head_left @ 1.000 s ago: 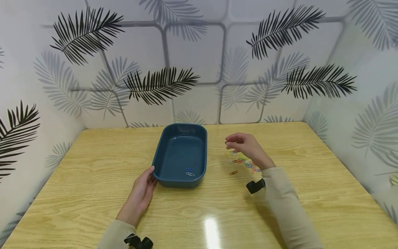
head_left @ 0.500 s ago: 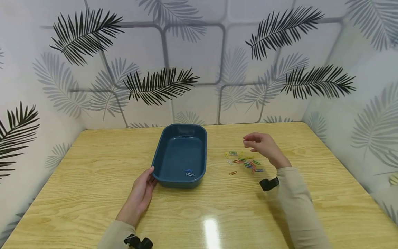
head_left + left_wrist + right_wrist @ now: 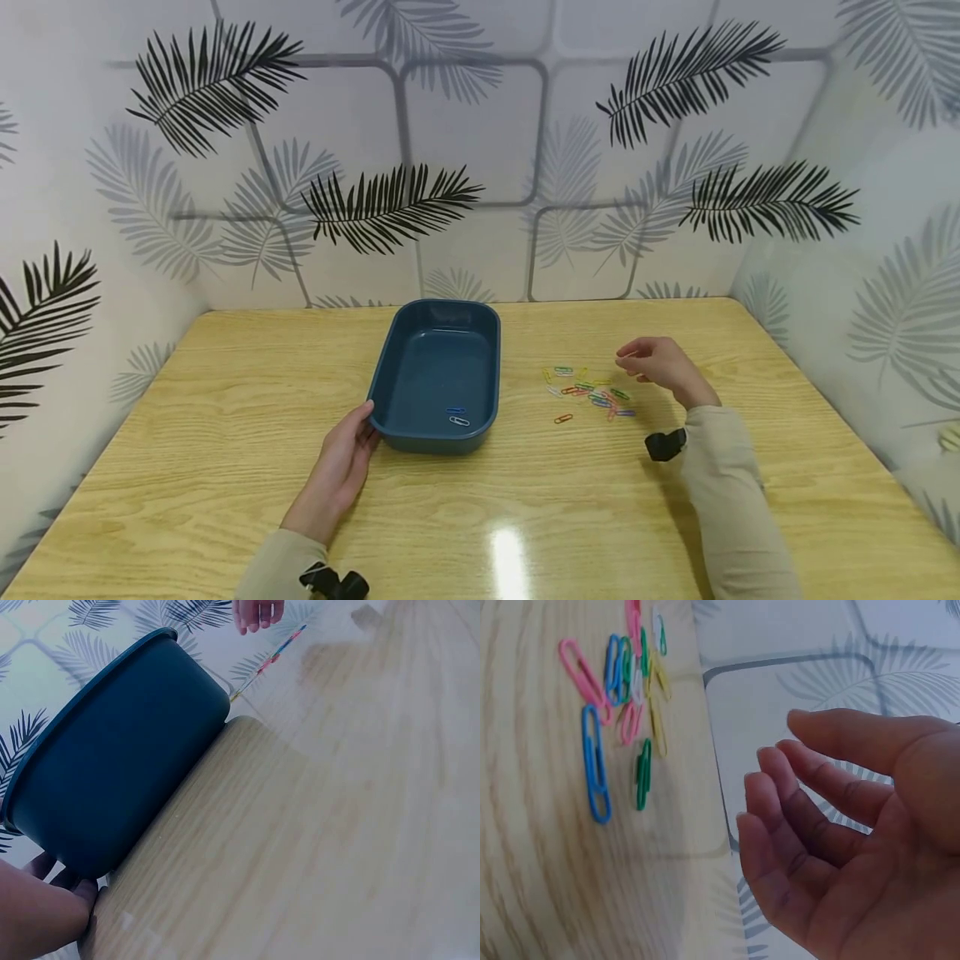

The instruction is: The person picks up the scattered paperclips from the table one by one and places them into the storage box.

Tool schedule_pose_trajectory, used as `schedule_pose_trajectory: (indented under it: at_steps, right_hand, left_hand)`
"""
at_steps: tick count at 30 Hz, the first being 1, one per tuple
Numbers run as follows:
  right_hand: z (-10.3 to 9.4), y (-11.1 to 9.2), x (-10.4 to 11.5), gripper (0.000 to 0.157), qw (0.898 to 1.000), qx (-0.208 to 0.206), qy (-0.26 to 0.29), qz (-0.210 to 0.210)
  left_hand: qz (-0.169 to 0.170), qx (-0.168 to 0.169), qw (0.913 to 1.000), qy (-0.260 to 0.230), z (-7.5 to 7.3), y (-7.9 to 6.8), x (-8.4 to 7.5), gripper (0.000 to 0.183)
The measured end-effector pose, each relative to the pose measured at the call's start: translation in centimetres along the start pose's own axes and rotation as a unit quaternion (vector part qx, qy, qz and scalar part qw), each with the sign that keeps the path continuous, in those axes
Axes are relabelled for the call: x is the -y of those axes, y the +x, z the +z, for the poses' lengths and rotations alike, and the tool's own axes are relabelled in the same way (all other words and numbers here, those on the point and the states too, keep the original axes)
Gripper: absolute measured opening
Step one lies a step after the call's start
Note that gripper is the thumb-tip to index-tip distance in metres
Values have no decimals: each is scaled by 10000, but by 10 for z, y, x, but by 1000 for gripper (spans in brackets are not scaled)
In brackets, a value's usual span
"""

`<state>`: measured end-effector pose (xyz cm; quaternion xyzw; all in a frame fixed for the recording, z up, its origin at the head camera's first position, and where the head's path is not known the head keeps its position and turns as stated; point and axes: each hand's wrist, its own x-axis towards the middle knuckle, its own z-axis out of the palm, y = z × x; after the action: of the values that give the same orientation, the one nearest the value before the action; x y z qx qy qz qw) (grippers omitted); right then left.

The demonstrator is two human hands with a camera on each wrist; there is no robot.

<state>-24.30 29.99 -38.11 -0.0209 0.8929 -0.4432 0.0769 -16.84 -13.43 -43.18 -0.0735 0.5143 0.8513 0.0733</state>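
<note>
One of the person's hands holds a tray; the other hovers, holding nothing, by loose clips.
The left hand (image 3: 343, 467) grips the near-left corner of the dark blue rounded rectangular tray (image 3: 435, 445), probably to steady it on the light wood-grain surface (image 3: 225, 467). The right hand (image 3: 662, 365), thumb apart from loosely bent fingers, hangs beside the scattered multicoloured wire paper clips (image 3: 600, 402), apparently angled for pinching small pieces. Many clips overlap, so singling one out may be fiddly; a red-orange clip (image 3: 563, 418) lies apart. Inside the tray, at its near end, lie a blue clip (image 3: 455, 410) and a white clip (image 3: 459, 421). The tray's raised wall stands between the loose clips and its floor; a leaf-patterned wall (image 3: 465, 258) rises behind.
</note>
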Motion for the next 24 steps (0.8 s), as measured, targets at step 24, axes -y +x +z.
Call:
schedule_pose_trajectory:
  at_steps: [24]
  right_hand:
    - [11,4,-9,29,9906,367,-1308,-161]
  left_hand:
    - [6,-20,10000,56,0,0,0,51]
